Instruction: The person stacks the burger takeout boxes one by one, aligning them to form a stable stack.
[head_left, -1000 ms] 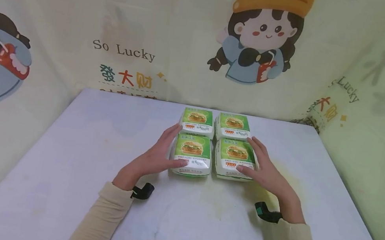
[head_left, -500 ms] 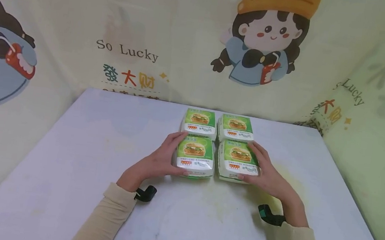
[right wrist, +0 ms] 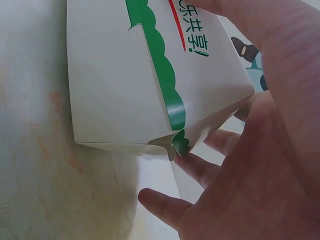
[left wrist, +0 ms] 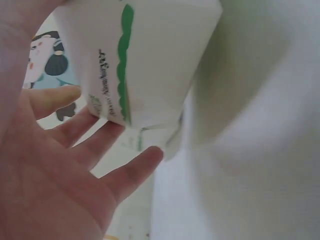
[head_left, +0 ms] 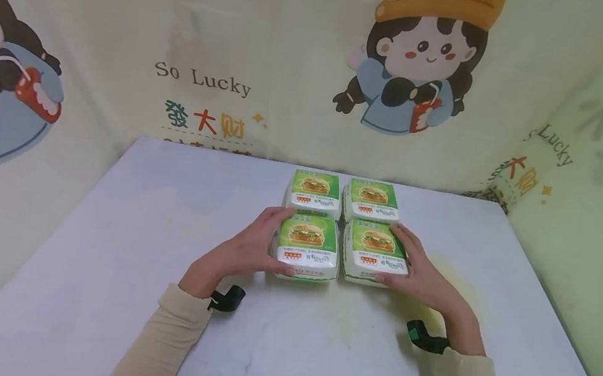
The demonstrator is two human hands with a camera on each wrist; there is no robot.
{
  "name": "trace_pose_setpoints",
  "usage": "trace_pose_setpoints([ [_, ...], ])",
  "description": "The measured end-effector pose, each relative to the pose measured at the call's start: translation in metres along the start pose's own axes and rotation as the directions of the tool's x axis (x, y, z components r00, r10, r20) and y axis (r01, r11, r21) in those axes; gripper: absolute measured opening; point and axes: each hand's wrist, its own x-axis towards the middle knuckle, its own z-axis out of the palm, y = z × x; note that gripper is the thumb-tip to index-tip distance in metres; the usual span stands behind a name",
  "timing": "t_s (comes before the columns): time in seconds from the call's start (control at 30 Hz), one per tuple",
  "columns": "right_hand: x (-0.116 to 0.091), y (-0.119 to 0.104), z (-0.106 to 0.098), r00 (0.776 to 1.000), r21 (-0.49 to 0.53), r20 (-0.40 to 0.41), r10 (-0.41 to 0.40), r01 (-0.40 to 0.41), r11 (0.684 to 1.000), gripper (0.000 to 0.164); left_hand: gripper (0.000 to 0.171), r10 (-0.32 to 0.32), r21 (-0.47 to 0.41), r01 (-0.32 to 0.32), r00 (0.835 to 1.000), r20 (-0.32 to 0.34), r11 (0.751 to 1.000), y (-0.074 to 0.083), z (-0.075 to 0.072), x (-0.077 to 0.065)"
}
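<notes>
Two rows of green and white burger boxes stand on the table, two in each row, each with a burger picture on its lid. My left hand (head_left: 250,247) grips the front left box (head_left: 308,238) from its left side, thumb at the near edge and fingers round the far corner. On the other side, my right hand (head_left: 422,269) holds the front right box (head_left: 376,249) in the same way. Close behind them sit the back left box (head_left: 315,189) and the back right box (head_left: 372,197). The wrist views show the front boxes' white walls (left wrist: 155,60) with a green scalloped strip (right wrist: 162,70).
The white table (head_left: 283,347) carries faint yellowish stains near my right wrist. A cream cloth printed with cartoon figures (head_left: 418,71) hangs behind the table and along both sides. A black wrist mount (head_left: 227,299) sits at each cuff.
Both thumbs have come down from the front boxes' lids to their near edges, and the fingers have closed in at the sides. The whole view has shifted slightly.
</notes>
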Motion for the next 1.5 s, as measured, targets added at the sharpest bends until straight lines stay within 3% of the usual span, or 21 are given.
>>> trace_pose_setpoints([
  [0.33, -0.002, 0.002, -0.001, 1.0, 0.006, 0.0, -0.005, 0.005, 1.0, 0.102, 0.124, -0.022, 0.015, 0.021, 0.998, 0.066, 1.0, 0.014, -0.005, -0.006],
  [0.57, 0.002, 0.002, -0.003, 1.0, -0.01, -0.006, -0.004, 0.004, 1.0, 0.102, 0.124, -0.005, 0.04, 0.003, 0.998, 0.055, 0.999, 0.019, -0.009, -0.008],
  [0.83, 0.001, 0.003, -0.003, 1.0, -0.007, 0.006, 0.01, -0.01, 1.0, 0.102, 0.124, -0.055, 0.045, 0.052, 0.997, 0.051, 0.998, 0.013, -0.007, -0.017],
  [1.5, -0.003, 0.004, -0.004, 1.0, -0.01, 0.013, 0.015, -0.015, 1.0, 0.101, 0.121, -0.015, 0.039, 0.01, 0.993, 0.118, 0.999, 0.001, -0.005, -0.017],
])
